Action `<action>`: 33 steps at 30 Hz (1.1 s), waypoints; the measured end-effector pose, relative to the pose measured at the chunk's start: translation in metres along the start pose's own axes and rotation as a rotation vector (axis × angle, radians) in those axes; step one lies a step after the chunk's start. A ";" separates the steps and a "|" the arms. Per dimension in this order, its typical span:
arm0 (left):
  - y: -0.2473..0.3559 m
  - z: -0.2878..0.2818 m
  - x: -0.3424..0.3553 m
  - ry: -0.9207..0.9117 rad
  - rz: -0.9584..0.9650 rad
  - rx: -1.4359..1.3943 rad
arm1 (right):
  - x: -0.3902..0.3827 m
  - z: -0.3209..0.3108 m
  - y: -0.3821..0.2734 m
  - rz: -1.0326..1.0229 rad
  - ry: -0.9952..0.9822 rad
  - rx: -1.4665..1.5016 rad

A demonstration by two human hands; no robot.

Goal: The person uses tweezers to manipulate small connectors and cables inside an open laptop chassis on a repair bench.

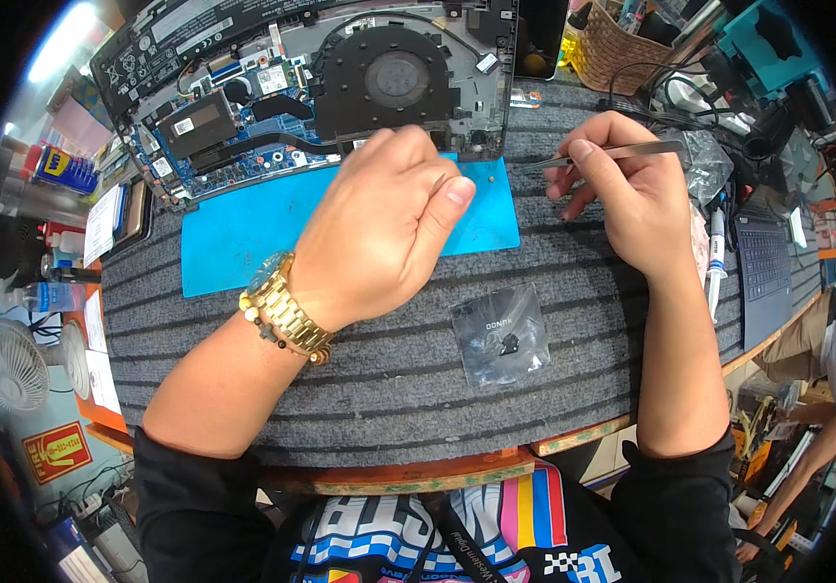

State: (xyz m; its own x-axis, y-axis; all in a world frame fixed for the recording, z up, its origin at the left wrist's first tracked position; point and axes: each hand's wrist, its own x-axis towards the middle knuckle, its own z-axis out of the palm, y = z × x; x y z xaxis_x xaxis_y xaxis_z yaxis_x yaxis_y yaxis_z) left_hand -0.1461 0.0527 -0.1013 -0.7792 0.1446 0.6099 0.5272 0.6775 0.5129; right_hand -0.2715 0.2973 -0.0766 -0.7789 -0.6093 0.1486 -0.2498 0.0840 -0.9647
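An opened laptop chassis [292, 117] lies at the far side of the bench, its black cooling fan [379, 83] and blue circuit board exposed. My left hand [379, 219], with a gold watch on the wrist, is closed over the blue mat [243, 238] just in front of the chassis. Whatever its fingers hold, if anything, is hidden. To the right, my right hand [627, 189] grips metal tweezers [646, 150], whose tips point left toward the chassis corner. Nearer me lies a clear plastic bag [481, 340] with small black pieces in it.
Ribbed grey matting [389, 408] covers the bench. At right are a syringe [716, 253], a crumpled clear bag [708, 170] and a dark laptop with a keyboard [763, 267]. A wicker basket [612, 53] stands behind. A white fan [15, 364] is at left; another person's arm [807, 466] shows at lower right.
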 end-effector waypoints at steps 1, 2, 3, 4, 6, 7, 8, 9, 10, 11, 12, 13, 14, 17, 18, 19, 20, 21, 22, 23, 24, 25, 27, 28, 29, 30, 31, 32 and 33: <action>0.002 -0.002 0.002 -0.008 0.035 0.139 | 0.000 0.001 -0.001 0.043 0.032 -0.057; 0.004 -0.005 0.002 -0.007 0.035 0.138 | 0.000 0.001 -0.001 0.043 0.033 -0.057; 0.008 -0.007 0.001 -0.101 -0.073 0.148 | 0.000 0.001 -0.002 0.064 0.022 -0.140; 0.011 -0.010 0.001 -0.196 -0.183 0.158 | 0.000 0.001 -0.002 0.084 0.010 -0.222; 0.016 -0.017 0.005 -0.219 -0.247 0.131 | 0.000 -0.002 0.000 0.068 -0.006 -0.236; 0.017 -0.020 0.004 -0.243 -0.315 0.109 | 0.000 -0.002 0.002 0.050 -0.026 -0.246; 0.016 -0.019 0.003 -0.244 -0.319 0.110 | 0.001 -0.001 0.004 0.051 -0.028 -0.243; 0.013 -0.018 0.002 -0.166 -0.356 -0.016 | 0.003 0.000 0.007 0.001 -0.016 -0.135; 0.011 -0.017 0.002 -0.086 -0.390 -0.143 | 0.003 0.000 0.008 -0.048 -0.004 -0.029; 0.011 -0.015 0.002 -0.086 -0.391 -0.145 | 0.003 0.001 0.007 -0.046 -0.004 -0.031; 0.012 -0.014 0.002 -0.088 -0.528 -0.330 | 0.001 0.003 0.005 -0.060 -0.006 0.032; 0.012 -0.013 0.002 -0.088 -0.665 -0.514 | 0.001 0.004 0.003 -0.076 -0.009 0.096; 0.011 -0.012 0.001 -0.088 -0.667 -0.514 | -0.001 0.004 0.001 -0.074 -0.010 0.097; 0.009 -0.012 0.002 -0.115 -0.635 -0.635 | -0.002 0.001 -0.001 -0.134 -0.055 0.153; 0.011 -0.012 0.003 -0.132 -0.638 -0.660 | -0.001 0.000 0.003 -0.230 -0.059 0.123; 0.011 -0.012 0.004 -0.148 -0.644 -0.684 | 0.000 0.001 0.005 -0.324 -0.065 0.096; 0.012 -0.012 0.004 -0.148 -0.643 -0.684 | 0.000 0.001 0.002 -0.325 -0.064 0.095; 0.013 -0.012 0.004 -0.150 -0.649 -0.714 | -0.002 0.003 -0.004 -0.385 -0.084 -0.118; 0.014 -0.012 0.004 -0.150 -0.658 -0.743 | -0.004 0.007 -0.010 -0.441 -0.105 -0.331; 0.015 -0.012 0.004 -0.150 -0.658 -0.743 | -0.007 0.011 -0.016 -0.441 -0.106 -0.330; 0.016 -0.011 0.004 -0.147 -0.672 -0.792 | -0.010 0.017 -0.022 -0.429 -0.133 -0.370; 0.017 -0.010 0.004 -0.145 -0.684 -0.841 | -0.012 0.021 -0.025 -0.416 -0.158 -0.411; 0.018 -0.008 0.003 -0.145 -0.693 -0.864 | -0.010 0.026 -0.019 -0.438 -0.135 -0.390; 0.019 -0.007 0.004 -0.144 -0.700 -0.888 | -0.008 0.024 -0.017 -0.499 -0.126 -0.464; 0.019 -0.007 0.005 -0.145 -0.697 -0.889 | -0.007 0.023 -0.016 -0.559 -0.116 -0.537; 0.020 -0.008 0.006 -0.161 -0.694 -0.896 | -0.008 0.023 -0.017 -0.559 -0.115 -0.539; 0.020 -0.009 0.007 -0.177 -0.691 -0.902 | -0.010 0.024 -0.017 -0.535 -0.111 -0.538; 0.021 -0.009 0.007 -0.178 -0.689 -0.902 | -0.010 0.026 -0.018 -0.510 -0.107 -0.537; 0.022 -0.010 0.007 -0.178 -0.707 -0.896 | -0.011 0.027 -0.017 -0.510 -0.106 -0.539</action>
State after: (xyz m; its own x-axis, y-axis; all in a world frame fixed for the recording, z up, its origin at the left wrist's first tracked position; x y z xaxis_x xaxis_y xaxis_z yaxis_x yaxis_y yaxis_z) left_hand -0.1366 0.0615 -0.0798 -0.9955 0.0846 -0.0414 -0.0496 -0.0964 0.9941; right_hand -0.2431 0.2810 -0.0673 -0.4381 -0.7462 0.5012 -0.8336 0.1286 -0.5372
